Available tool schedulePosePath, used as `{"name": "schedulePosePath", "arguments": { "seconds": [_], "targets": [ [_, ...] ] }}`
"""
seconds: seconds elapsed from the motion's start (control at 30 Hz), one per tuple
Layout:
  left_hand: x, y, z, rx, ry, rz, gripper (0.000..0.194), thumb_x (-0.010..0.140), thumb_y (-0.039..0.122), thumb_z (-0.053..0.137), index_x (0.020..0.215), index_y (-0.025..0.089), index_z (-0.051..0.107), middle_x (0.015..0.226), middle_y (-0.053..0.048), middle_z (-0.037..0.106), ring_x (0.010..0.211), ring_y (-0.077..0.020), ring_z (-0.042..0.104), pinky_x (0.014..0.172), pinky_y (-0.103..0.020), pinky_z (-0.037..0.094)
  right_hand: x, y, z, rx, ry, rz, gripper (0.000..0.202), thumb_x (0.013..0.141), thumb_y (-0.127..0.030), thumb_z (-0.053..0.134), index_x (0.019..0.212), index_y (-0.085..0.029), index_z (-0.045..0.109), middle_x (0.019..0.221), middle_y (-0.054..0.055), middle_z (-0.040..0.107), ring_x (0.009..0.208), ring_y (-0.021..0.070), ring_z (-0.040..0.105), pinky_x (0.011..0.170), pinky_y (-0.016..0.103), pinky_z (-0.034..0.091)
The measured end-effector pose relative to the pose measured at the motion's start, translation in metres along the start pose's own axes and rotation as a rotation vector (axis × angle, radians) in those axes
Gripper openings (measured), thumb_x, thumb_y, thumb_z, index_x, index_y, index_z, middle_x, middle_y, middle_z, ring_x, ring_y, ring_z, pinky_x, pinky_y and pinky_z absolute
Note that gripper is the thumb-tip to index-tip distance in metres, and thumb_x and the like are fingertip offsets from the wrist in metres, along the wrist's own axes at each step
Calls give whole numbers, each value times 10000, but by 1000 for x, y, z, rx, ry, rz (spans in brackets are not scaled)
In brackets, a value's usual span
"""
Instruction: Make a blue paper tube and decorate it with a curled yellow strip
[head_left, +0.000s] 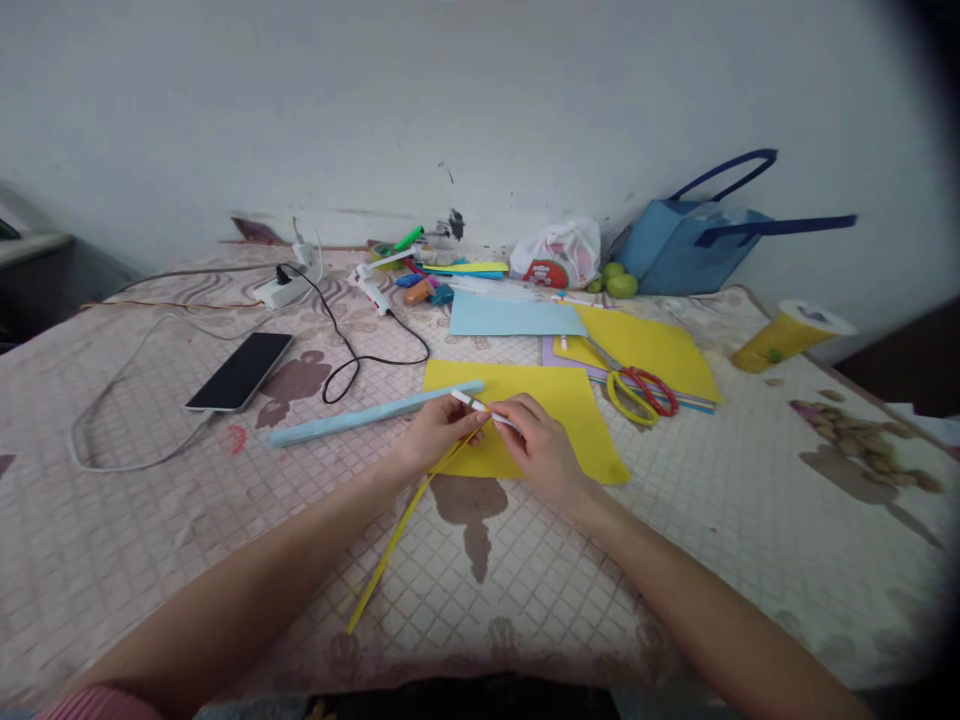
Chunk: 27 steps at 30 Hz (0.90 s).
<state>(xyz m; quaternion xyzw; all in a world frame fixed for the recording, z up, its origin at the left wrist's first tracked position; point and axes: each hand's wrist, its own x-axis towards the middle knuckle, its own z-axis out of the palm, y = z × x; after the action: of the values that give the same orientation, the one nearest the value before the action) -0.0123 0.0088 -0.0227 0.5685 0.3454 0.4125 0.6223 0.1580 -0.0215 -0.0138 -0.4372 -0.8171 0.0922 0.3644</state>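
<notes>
My left hand point(439, 432) is closed, pinching a long narrow yellow paper strip point(397, 535) near its upper end; the strip trails down towards the table's front edge. In my closed right hand point(538, 440) is a slim white pen point(466, 400) with a dark band, its tip end pointing left over my left fingers. The strip's upper end meets the pen between both hands; whether it wraps round it I cannot tell. Beneath my hands lies a yellow sheet point(592, 420). A light blue rolled paper tube point(360, 422) rests just left of it, partly over its edge.
Scissors point(634, 395) with red and yellow handles lie on stacked coloured sheets point(660, 350) at right. A phone point(241, 372) on a cable and a glue gun point(371, 290) with a black cord are at left. Behind stand a blue bag point(675, 245) and a yellow canister point(780, 340).
</notes>
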Motion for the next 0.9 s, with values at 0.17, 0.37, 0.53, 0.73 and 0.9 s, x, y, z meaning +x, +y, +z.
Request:
{"name": "schedulePosePath", "arguments": {
  "seconds": [0.17, 0.37, 0.53, 0.73, 0.9],
  "targets": [
    [2, -3, 1, -83, -6, 42, 301, 678, 326, 723, 800, 117, 543, 661, 11, 560, 605, -91, 522, 594, -232, 416, 2, -3, -1, 81, 31, 52, 184, 892, -233, 423, 1004, -210, 567, 942, 63, 597, 865, 179, 570, 755, 306, 459],
    [0, -2, 2, -166, -32, 32, 286, 697, 315, 713, 851, 121, 569, 705, 4, 572, 618, -79, 517, 598, -217, 415, 3, -1, -4, 474, -156, 363, 231, 883, -379, 419, 841, -197, 554, 655, -15, 533, 509, 101, 475, 484, 232, 393],
    [0, -2, 3, -122, 44, -51, 310, 674, 355, 722, 796, 116, 567, 685, 8, 570, 598, -82, 526, 581, -219, 431, 3, 2, -2, 349, -86, 308, 208, 808, -332, 552, 974, -207, 535, 790, 6, 568, 622, 116, 528, 554, 239, 420],
    [-1, -1, 1, -45, 0, -60, 316, 690, 387, 702, 777, 116, 564, 634, 12, 565, 563, -82, 529, 563, -218, 437, 2, -1, 0, 123, -5, 100, 97, 841, -190, 464, 897, -205, 541, 892, 49, 578, 829, 166, 545, 699, 281, 428],
    [-1, 0, 2, -60, -10, -32, 333, 676, 374, 717, 824, 120, 560, 660, 10, 567, 597, -85, 544, 587, -219, 449, 4, -1, -5, 371, -99, 289, 140, 870, -303, 449, 844, -195, 535, 730, 0, 545, 570, 105, 476, 529, 236, 391]
  ]
}}
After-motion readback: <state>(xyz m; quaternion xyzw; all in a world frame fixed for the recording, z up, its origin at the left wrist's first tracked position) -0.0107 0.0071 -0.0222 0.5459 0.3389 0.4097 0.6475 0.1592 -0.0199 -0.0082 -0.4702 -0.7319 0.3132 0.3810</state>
